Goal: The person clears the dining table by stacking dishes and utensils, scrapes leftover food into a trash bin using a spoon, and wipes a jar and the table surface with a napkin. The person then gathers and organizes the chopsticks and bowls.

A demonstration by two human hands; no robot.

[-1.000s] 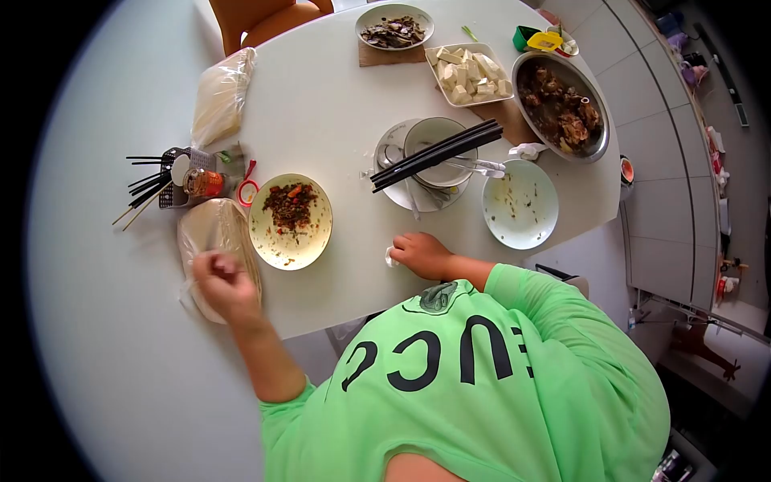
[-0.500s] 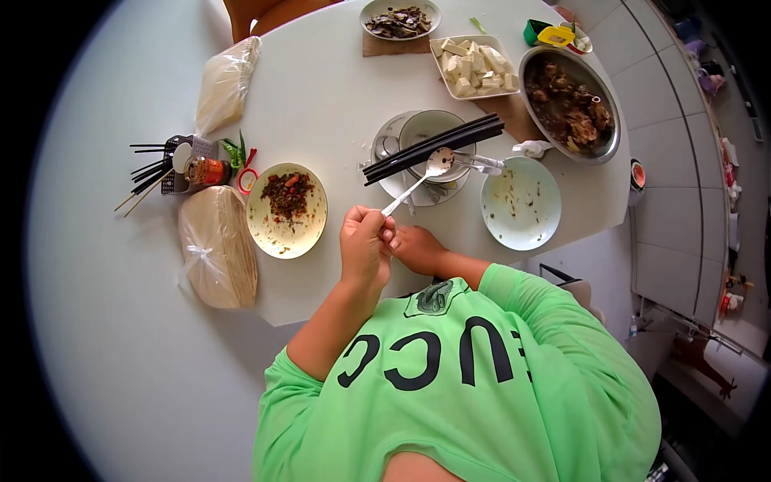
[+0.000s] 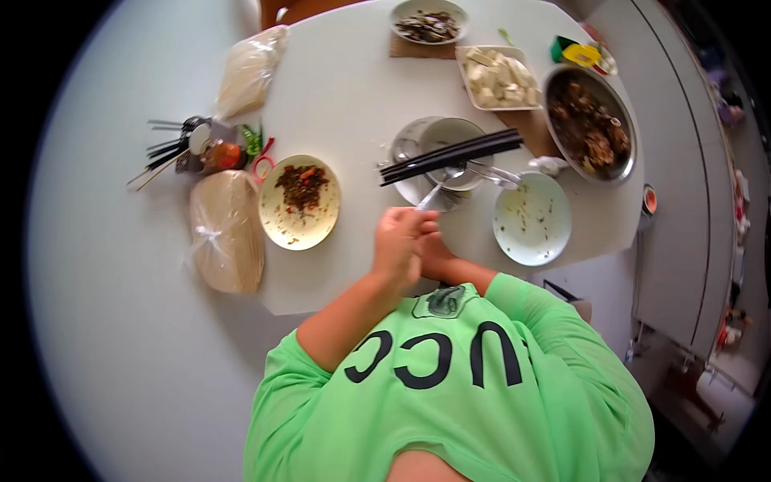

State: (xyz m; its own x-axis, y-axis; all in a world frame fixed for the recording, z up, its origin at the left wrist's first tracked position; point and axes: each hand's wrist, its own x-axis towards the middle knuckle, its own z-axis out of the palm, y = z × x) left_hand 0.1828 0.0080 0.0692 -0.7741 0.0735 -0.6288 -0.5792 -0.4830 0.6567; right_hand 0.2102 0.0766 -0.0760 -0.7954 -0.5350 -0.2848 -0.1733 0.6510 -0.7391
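Observation:
My left hand (image 3: 399, 245) is closed on the handle of a metal spoon (image 3: 429, 198). The spoon's head (image 3: 454, 171) is at the near side of a white bowl (image 3: 454, 122), below a bundle of black chopsticks (image 3: 450, 157) lying across the rim. I cannot tell whether it touches the bowl. Beside and partly behind my left hand, my right hand (image 3: 436, 255) is at the table's near edge, its fingers mostly hidden. More metal cutlery (image 3: 494, 173) sticks out rightward over a pale plate (image 3: 532, 249) with food bits.
Left of my hands stands a yellowish bowl (image 3: 277, 225) of chopped chilli mix. Wrapped bundles (image 3: 225, 233) and a chopstick basket (image 3: 189, 161) are beyond it. Farther back are a tray of tofu cubes (image 3: 502, 76), a dish of dark food (image 3: 430, 26) and a steel basin (image 3: 632, 157) of meat.
My left hand has turned and drawn the spoon down, so its head now sits beneath the chopsticks instead of over them. The whole view has shifted, with table things appearing farther right.

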